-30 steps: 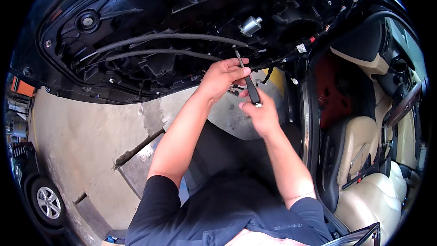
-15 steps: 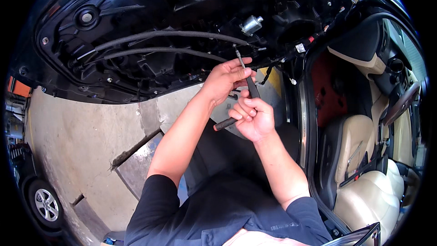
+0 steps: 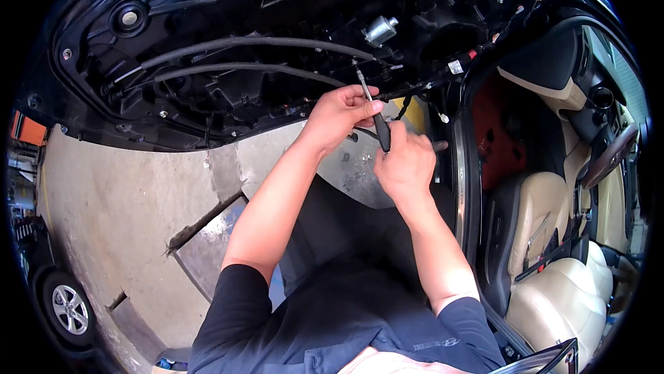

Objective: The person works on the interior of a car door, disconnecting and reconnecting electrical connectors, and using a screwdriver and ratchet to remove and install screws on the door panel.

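A nut driver (image 3: 382,133) with a slim metal shaft and dark handle slants up to the bare inner side of a black car door (image 3: 228,97). Its tip is at a small fitting on the panel, below a silver cylindrical motor (image 3: 380,31). My left hand (image 3: 340,119) is closed round the shaft and upper handle, thumb on top. At the handle's butt, my right hand (image 3: 408,163) is closed, thumb and index finger against it. The grey end of a dark rod (image 3: 440,146) sticks out beyond its fingers; the rest is hidden in the palm.
Two dark sheathed cables (image 3: 256,42) arc across the door. To the right, the car's doorway shows a beige seat (image 3: 546,263) and a steering wheel (image 3: 610,158). Concrete floor (image 3: 124,201) with a grooved patch lies below left, near another car's wheel (image 3: 70,308).
My right hand has turned over and shifted right; the rod in it pointed down left before and points right now. My left hand stays on the nut driver, almost unmoved.
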Tool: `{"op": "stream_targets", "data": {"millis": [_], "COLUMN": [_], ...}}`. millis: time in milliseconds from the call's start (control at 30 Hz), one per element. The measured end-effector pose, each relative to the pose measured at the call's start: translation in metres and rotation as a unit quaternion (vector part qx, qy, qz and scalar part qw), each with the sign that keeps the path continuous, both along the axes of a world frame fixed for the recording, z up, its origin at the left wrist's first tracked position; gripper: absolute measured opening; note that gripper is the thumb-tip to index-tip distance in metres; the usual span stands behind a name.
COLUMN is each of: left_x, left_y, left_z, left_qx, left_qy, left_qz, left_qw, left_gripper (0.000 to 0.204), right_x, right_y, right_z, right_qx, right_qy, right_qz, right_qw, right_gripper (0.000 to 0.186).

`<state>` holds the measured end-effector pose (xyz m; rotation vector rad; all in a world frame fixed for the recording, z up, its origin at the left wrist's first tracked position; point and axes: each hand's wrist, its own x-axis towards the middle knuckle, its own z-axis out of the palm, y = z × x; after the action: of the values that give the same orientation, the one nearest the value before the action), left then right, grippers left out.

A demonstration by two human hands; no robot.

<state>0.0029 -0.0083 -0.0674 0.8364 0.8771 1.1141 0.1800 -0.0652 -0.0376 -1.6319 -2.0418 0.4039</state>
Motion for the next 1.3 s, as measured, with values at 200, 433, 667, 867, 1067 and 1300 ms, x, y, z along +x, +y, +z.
{"op": "stream_targets", "data": {"millis": [200,433,667,867,1067,1300], "left_x": [0.011,0.01,0.013,0.017,0.026,0.018], "left_y": [-0.005,0.001,-0.004,-0.012,0.033,0.043], "left_z": [-0.005,-0.002,0.01,0.003,0.005,-0.003], "left_qx": [0.002,-0.012,0.001,0.03,-0.076,-0.077], "left_qy": [-0.141,-0.137,0.014,-0.249,-0.292,-0.269], "left_qz": [0.005,0.004,0.031,0.035,0.227,0.192], "left_qw": [0.99,0.991,0.999,0.967,0.926,0.941], "left_gripper": [0.047,0.051,0.056,0.052,0.025,0.027], "right_x": [0.017,0.009,0.005,0.005,-0.001,0.001], "right_y": [0.011,0.008,0.001,0.003,0.003,-0.004], "right_z": [-0.038,-0.026,-0.03,-0.04,-0.029,-0.02], "right_qx": [-0.332,-0.004,-0.017,-0.271,-0.123,0.151], "right_qy": [0.539,0.154,0.186,0.632,0.514,0.195], "right_qz": [0.012,0.03,0.009,0.036,-0.008,0.041], "right_qw": [0.774,0.988,0.982,0.725,0.849,0.968], "right_gripper": [0.021,0.024,0.029,0.034,0.035,0.042]}}
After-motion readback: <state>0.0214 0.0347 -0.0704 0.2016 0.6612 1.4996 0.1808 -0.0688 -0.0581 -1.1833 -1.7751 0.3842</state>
